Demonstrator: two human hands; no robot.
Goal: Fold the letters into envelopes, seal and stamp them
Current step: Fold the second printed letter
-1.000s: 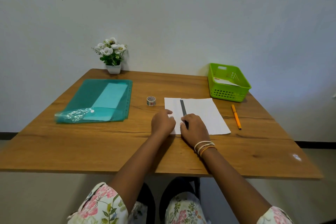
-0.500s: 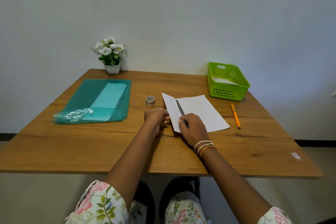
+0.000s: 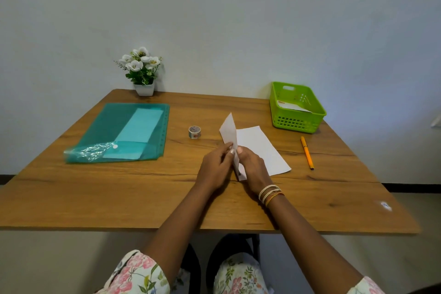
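Note:
A white letter sheet (image 3: 260,148) lies on the wooden table (image 3: 143,193), its left part lifted upright along a fold. My left hand (image 3: 216,167) pinches that raised flap near its lower edge. My right hand (image 3: 253,167) presses on the sheet at the fold line; the dark ruler seen before is hidden under the raised flap and my hand. A small roll of patterned tape (image 3: 194,131) stands left of the sheet. A teal plastic folder (image 3: 114,136) holding pale envelopes lies at the left.
A green basket (image 3: 298,119) with a white envelope inside stands at the back right. An orange pen (image 3: 307,152) lies right of the sheet. A small pot of white flowers (image 3: 143,71) sits at the back edge by the wall.
The left edge of the sheet has risen from flat to upright. My left hand has closed on the flap and moved toward my right hand, which stayed at the fold.

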